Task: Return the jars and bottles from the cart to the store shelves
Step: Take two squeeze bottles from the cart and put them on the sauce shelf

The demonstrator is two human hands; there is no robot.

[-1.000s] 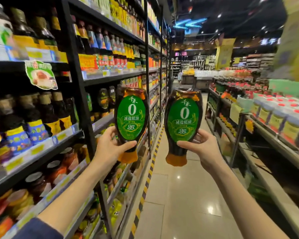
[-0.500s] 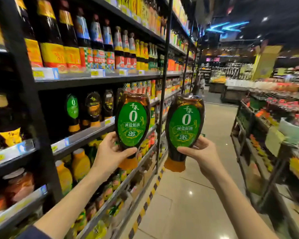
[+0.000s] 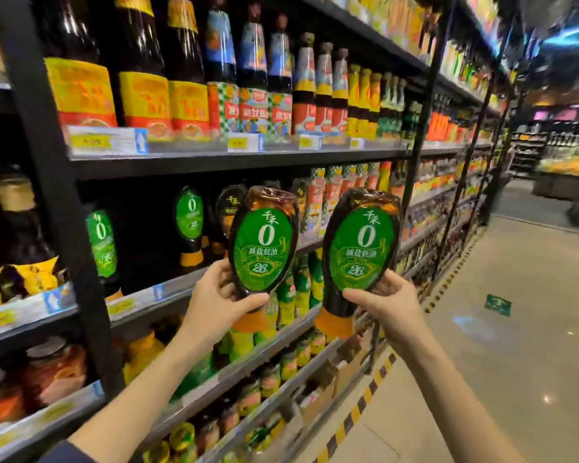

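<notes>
Single view: one wide-angle cam worn on the head, at head height in the aisle. It looks forward and slightly down, yawed left toward the black metal store shelves (image 3: pixel 234 165), which fill the left two-thirds and bow with lens distortion. Glossy beige tiled floor (image 3: pixel 515 379) takes the lower right. Close range: forearms enter from the bottom edge. Mid-frame, left hand (image 3: pixel 218 295) grips a dark brown squeeze bottle with a green oval label (image 3: pixel 263 248); right hand (image 3: pixel 391 302) grips a second green-label bottle (image 3: pixel 361 252).

The black upper shelf (image 3: pixel 214 163) carries tall dark bottles (image 3: pixel 188 61) in a row, price tags (image 3: pixel 107 141) along its front edge. The middle shelf (image 3: pixel 137 297) holds green-label bottles (image 3: pixel 189 225) standing cap-down. Lower shelves (image 3: pixel 214 384) hold jars (image 3: pixel 56 372) and small bottles (image 3: pixel 288 364).
</notes>
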